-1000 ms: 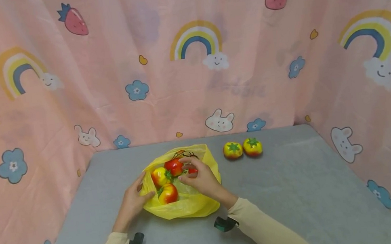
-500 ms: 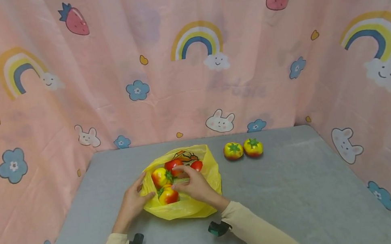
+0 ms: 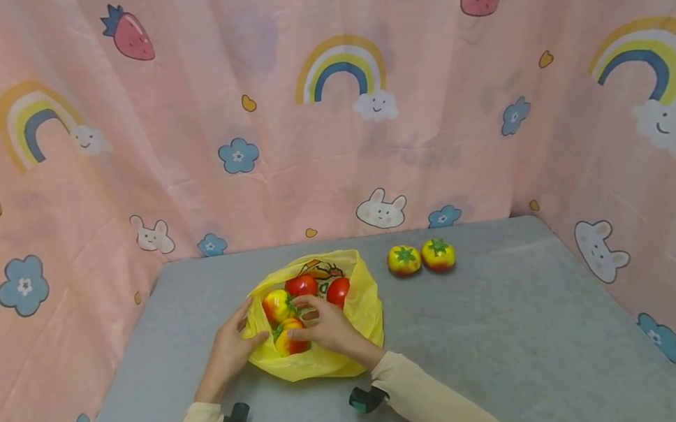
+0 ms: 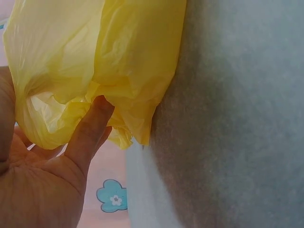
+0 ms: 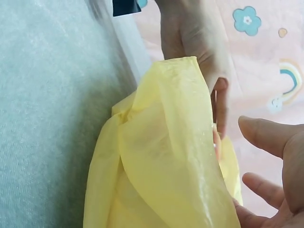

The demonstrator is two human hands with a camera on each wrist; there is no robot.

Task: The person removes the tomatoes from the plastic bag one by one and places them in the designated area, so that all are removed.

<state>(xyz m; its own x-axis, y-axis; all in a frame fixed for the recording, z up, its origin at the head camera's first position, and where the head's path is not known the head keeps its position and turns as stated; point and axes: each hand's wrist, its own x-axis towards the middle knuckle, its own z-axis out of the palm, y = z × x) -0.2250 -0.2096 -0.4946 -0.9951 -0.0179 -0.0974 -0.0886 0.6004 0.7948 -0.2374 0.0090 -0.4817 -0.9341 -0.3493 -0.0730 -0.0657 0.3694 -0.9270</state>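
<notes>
A yellow plastic bag (image 3: 363,310) lies on the table with its mouth spread. My left hand (image 3: 232,344) pinches its left edge, the thumb showing over the plastic in the left wrist view. Inside are two glossy red tomatoes, one at the back (image 3: 301,284) and one at the right (image 3: 338,292). Toward the left lie a yellow-red tomato with a green top (image 3: 276,306) and, nearer, another yellow-red tomato (image 3: 291,345). My right hand (image 3: 332,328) hovers over the mouth, thumb and fingers spread apart and holding nothing. Its thumb overlaps the near tomato in the head view.
Two yellow tomatoes with green star-shaped tops, a left one (image 3: 404,260) and a right one (image 3: 438,255), sit side by side beyond the bag's right side. A pink patterned curtain (image 3: 285,196) stands behind and beside the grey table (image 3: 492,333).
My right hand has moved left across the bag's mouth toward the near yellow-red tomato, uncovering the red tomato at the right. My left hand has stayed on the bag's edge.
</notes>
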